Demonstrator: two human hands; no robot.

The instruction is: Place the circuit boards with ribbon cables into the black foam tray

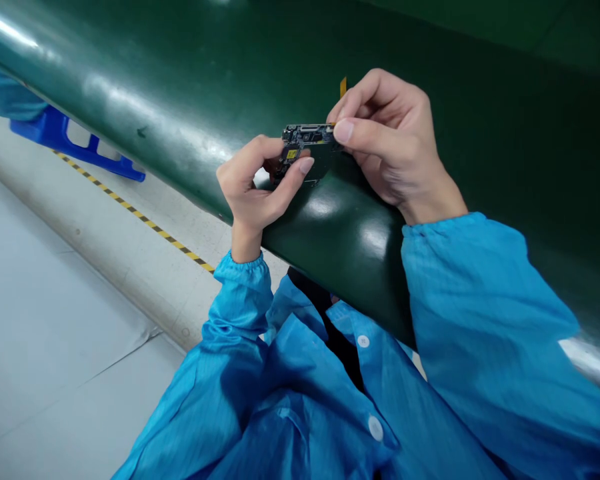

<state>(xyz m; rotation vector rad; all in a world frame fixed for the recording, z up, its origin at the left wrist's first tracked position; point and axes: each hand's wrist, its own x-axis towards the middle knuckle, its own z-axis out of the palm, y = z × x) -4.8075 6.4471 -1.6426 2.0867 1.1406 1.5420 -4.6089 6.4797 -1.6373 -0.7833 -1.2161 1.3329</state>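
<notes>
A small dark circuit board (304,141) with a yellow patch is held between both hands just above the edge of a glossy green surface (190,80). My left hand (257,190) pinches the board's lower left side between thumb and fingers. My right hand (390,140) grips its upper right corner, thumb pressed on top and fingers curled. A small orange tab (343,87) sticks up behind my right fingers. Both arms wear blue smock sleeves (480,300).
The green surface runs diagonally across the view. Below it lies a pale grey floor (55,300) with a yellow-black striped line (140,215). A blue plastic object (70,140) stands at the far left, beside another blue sleeve (5,93).
</notes>
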